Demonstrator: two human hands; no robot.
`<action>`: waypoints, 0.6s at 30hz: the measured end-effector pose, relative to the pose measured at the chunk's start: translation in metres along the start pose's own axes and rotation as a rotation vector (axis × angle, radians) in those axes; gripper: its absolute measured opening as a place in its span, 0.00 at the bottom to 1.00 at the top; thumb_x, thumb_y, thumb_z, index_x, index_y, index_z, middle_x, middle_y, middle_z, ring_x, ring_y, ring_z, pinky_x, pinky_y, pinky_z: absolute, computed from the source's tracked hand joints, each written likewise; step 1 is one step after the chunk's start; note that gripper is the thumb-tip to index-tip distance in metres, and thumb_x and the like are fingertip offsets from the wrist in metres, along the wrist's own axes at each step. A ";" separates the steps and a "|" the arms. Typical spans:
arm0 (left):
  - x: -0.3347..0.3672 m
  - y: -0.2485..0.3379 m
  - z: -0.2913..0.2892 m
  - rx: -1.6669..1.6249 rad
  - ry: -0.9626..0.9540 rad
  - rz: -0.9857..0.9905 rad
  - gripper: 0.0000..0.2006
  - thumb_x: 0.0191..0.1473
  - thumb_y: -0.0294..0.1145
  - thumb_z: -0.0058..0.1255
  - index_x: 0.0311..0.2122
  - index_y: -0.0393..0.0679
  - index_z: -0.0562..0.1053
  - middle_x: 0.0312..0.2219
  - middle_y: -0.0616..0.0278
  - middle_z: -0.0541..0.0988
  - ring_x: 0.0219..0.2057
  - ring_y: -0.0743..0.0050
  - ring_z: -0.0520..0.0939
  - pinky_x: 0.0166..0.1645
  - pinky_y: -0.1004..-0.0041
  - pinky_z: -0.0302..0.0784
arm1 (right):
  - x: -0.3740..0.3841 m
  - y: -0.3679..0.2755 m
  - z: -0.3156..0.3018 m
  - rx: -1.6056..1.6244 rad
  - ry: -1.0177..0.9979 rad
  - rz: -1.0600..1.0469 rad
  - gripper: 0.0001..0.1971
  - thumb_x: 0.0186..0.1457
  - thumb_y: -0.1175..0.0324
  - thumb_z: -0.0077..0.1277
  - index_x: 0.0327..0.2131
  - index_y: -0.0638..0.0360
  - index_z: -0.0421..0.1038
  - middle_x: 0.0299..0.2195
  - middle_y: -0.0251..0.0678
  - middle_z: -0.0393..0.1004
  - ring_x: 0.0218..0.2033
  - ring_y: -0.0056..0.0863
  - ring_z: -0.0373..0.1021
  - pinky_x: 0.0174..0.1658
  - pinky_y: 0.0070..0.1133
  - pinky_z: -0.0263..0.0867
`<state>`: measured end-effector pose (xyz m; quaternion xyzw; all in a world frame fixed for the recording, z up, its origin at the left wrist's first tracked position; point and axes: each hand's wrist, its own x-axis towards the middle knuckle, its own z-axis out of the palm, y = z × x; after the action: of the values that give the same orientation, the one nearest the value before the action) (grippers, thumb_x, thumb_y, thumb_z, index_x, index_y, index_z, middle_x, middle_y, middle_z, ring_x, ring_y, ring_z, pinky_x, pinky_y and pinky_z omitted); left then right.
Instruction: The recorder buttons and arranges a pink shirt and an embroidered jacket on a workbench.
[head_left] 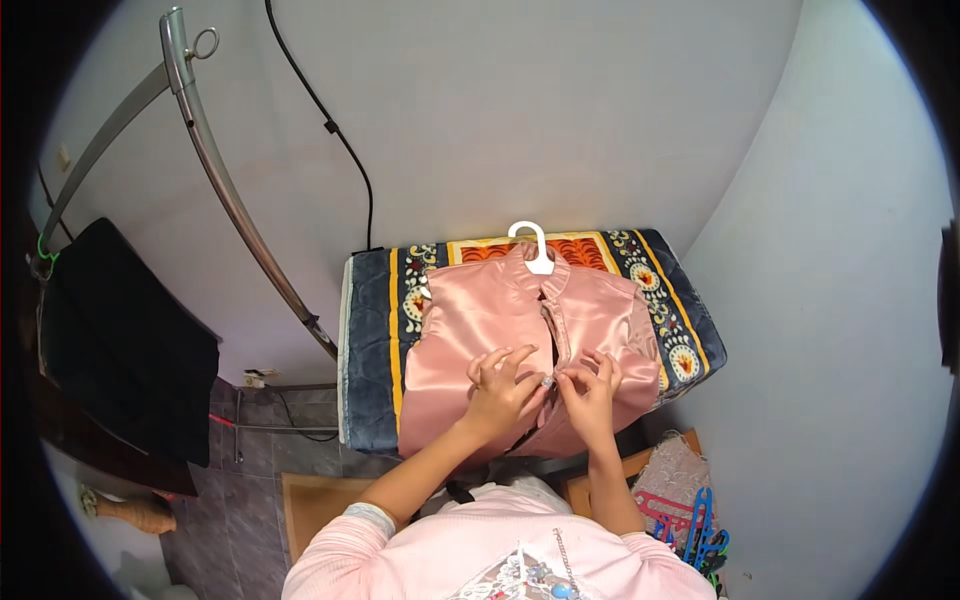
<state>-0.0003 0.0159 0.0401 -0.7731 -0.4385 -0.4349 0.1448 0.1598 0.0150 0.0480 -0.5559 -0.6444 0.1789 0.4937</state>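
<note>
A pink satin shirt with a stand-up collar lies front up, its front edges parted down the middle. In its neck is a white hanger, hook pointing to the far side. My left hand pinches the left front edge with thumb and index finger, other fingers raised. A small shiny thing, perhaps a button, shows at those fingertips. Close beside it, my right hand pinches the opposite front edge. The fingertips of both hands nearly meet at the opening.
Under the shirt, a dark blue patterned blanket covers a table against the wall. A curved metal rack stands at left, with black cloth hanging. Blue hangers and a pink hanger lie low at right. A black cable runs down the wall.
</note>
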 end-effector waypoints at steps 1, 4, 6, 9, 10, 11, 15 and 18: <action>-0.001 0.000 0.001 0.011 -0.017 0.000 0.10 0.37 0.39 0.62 0.29 0.54 0.77 0.49 0.67 0.69 0.51 0.59 0.59 0.53 0.60 0.48 | -0.001 -0.002 -0.002 -0.070 -0.017 -0.008 0.04 0.44 0.69 0.58 0.25 0.57 0.77 0.48 0.41 0.64 0.54 0.43 0.50 0.57 0.34 0.45; -0.004 -0.002 0.005 0.042 -0.001 0.011 0.10 0.37 0.40 0.62 0.28 0.55 0.77 0.49 0.68 0.69 0.51 0.60 0.59 0.53 0.61 0.48 | -0.001 -0.001 0.005 -0.035 -0.006 -0.002 0.04 0.44 0.68 0.57 0.26 0.56 0.78 0.48 0.41 0.64 0.55 0.43 0.50 0.58 0.36 0.43; -0.005 -0.002 0.008 0.043 0.007 0.008 0.10 0.36 0.40 0.62 0.28 0.56 0.77 0.48 0.69 0.69 0.51 0.60 0.59 0.52 0.61 0.48 | -0.001 -0.007 0.003 -0.108 -0.019 -0.008 0.05 0.44 0.68 0.57 0.27 0.55 0.78 0.49 0.40 0.64 0.57 0.44 0.47 0.59 0.39 0.38; -0.006 -0.001 0.012 0.065 0.021 0.025 0.11 0.36 0.40 0.62 0.29 0.57 0.77 0.49 0.69 0.68 0.51 0.61 0.58 0.52 0.61 0.48 | -0.002 -0.001 0.003 -0.107 -0.041 -0.005 0.05 0.45 0.67 0.56 0.27 0.55 0.78 0.50 0.39 0.62 0.57 0.45 0.45 0.59 0.41 0.36; -0.006 -0.002 0.012 0.087 0.027 0.037 0.10 0.36 0.40 0.62 0.29 0.57 0.77 0.49 0.70 0.68 0.51 0.60 0.58 0.52 0.61 0.48 | 0.000 -0.003 0.002 -0.137 -0.059 0.000 0.06 0.47 0.66 0.54 0.27 0.55 0.78 0.50 0.40 0.62 0.58 0.45 0.45 0.59 0.42 0.35; -0.006 0.000 0.010 0.108 0.010 0.032 0.10 0.36 0.40 0.63 0.28 0.58 0.77 0.49 0.70 0.69 0.51 0.61 0.59 0.52 0.61 0.49 | -0.001 -0.001 0.002 -0.153 -0.060 0.002 0.07 0.48 0.66 0.51 0.27 0.55 0.78 0.50 0.40 0.62 0.58 0.45 0.44 0.59 0.43 0.33; -0.013 -0.006 0.020 0.152 0.060 0.082 0.09 0.37 0.41 0.63 0.28 0.60 0.76 0.49 0.73 0.69 0.50 0.64 0.59 0.52 0.63 0.49 | 0.000 0.004 -0.002 -0.177 -0.122 0.014 0.06 0.46 0.67 0.51 0.26 0.53 0.78 0.49 0.39 0.63 0.57 0.45 0.46 0.59 0.41 0.35; -0.013 -0.008 0.017 0.201 0.035 0.124 0.09 0.39 0.44 0.61 0.29 0.61 0.76 0.48 0.75 0.69 0.50 0.68 0.58 0.53 0.63 0.47 | 0.005 0.007 -0.005 -0.162 -0.183 0.039 0.05 0.44 0.67 0.54 0.27 0.50 0.79 0.48 0.38 0.63 0.57 0.44 0.46 0.59 0.41 0.35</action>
<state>-0.0011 0.0234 0.0186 -0.7727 -0.4286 -0.3924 0.2555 0.1679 0.0200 0.0467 -0.5879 -0.6881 0.1859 0.3826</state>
